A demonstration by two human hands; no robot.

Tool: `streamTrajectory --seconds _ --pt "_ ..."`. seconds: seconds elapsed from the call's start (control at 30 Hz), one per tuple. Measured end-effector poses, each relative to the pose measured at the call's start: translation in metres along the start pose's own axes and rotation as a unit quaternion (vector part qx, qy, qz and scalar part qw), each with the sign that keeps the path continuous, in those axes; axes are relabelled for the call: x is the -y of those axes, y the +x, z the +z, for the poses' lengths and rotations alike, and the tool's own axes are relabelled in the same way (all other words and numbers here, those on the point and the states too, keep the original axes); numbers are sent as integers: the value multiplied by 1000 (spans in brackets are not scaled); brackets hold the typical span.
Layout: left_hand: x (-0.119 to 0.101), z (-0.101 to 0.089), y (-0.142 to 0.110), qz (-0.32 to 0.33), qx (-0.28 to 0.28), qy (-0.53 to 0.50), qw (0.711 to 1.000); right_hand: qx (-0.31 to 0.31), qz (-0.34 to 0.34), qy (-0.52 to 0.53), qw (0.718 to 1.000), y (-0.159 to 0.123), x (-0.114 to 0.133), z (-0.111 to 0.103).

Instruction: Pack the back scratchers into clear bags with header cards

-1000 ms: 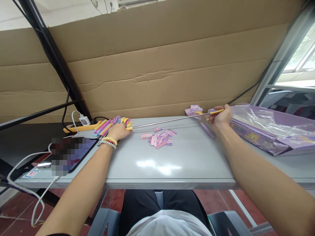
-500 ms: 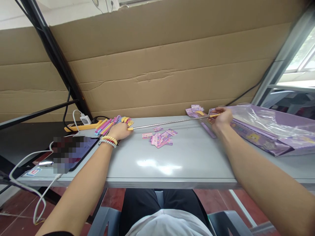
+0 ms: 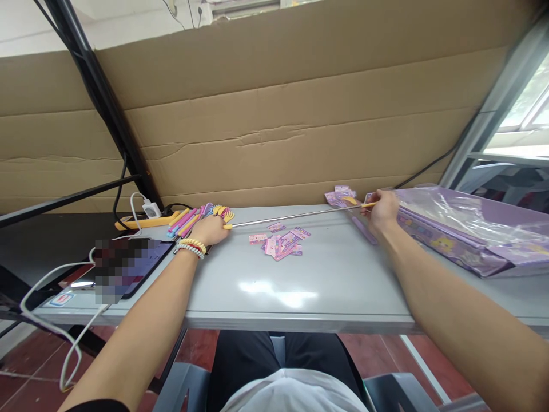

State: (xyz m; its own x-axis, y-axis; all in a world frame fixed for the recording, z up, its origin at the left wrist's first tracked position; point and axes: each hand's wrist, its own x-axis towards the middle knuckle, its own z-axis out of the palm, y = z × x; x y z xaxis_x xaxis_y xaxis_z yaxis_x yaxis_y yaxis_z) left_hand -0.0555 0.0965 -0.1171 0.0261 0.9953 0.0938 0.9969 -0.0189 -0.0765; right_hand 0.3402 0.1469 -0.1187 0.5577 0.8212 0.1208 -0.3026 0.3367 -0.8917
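The rod (image 3: 295, 216) extends over the table (image 3: 343, 286), between the two hands. Its shaft is silver; both ends are yellow. The left hand (image 3: 210, 230) is closed on the left end; its individual finger positions are partly hidden. The right hand (image 3: 384, 207) pinches the right end with the fingertips. A loose pile of cards (image 3: 283, 243) lies on the table, on the near side of the rod. Colored sticks (image 3: 184, 222) lie bundled just beyond the left hand. Packets (image 3: 338, 193) lie near the right hand, toward the cardboard (image 3: 274, 114). A purple box (image 3: 454, 243) occupies the right side. A tablet (image 3: 150, 263) lies at the left.
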Motion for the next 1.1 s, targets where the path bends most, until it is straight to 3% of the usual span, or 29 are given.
streamTrajectory --seconds 0.13,0.37,0.7,1.1 --pt "-9 -2 -3 3 5 2 1000 31 -44 -44 998 -12 -3 10" --pt "-17 -3 -4 9 8 -10 1000 105 -41 -87 990 -31 -7 24" --pt "-6 -1 -3 0 -2 8 1000 213 -48 -178 960 -39 -27 30" --pt "-17 -1 -5 -10 -7 11 1000 226 -64 -153 960 -48 -21 33"
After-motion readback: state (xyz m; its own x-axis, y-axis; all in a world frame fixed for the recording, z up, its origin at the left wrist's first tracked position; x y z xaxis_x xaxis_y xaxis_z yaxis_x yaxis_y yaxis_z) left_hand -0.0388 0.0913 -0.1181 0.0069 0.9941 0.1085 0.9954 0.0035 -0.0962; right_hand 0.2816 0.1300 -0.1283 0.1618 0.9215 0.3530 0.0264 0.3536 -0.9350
